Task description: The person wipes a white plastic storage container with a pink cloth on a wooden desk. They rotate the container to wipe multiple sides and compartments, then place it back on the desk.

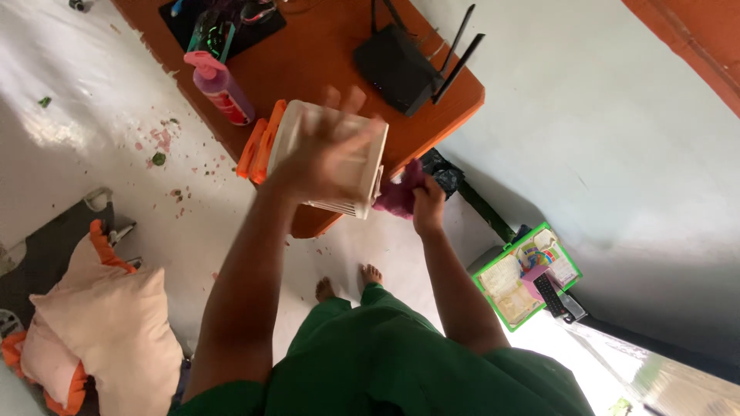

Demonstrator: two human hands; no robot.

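My left hand (pixel 320 154) grips a white ribbed box-shaped object (pixel 347 185) with orange parts (pixel 258 142) on its side, held above the edge of an orange-brown desk (pixel 324 54). The hand is blurred by motion. My right hand (pixel 426 202) is closed on a crumpled magenta cloth (pixel 399 194), which presses against the box's lower right side. I am standing, in green clothing, with my bare feet (pixel 347 283) on the pale floor below.
On the desk stand a purple pump bottle with a pink top (pixel 223 88), a black router with antennas (pixel 408 65) and a dark mat with gadgets (pixel 223 23). A green-rimmed tray of small items (pixel 528 277) sits at the right. Pillows (pixel 108 331) lie lower left.
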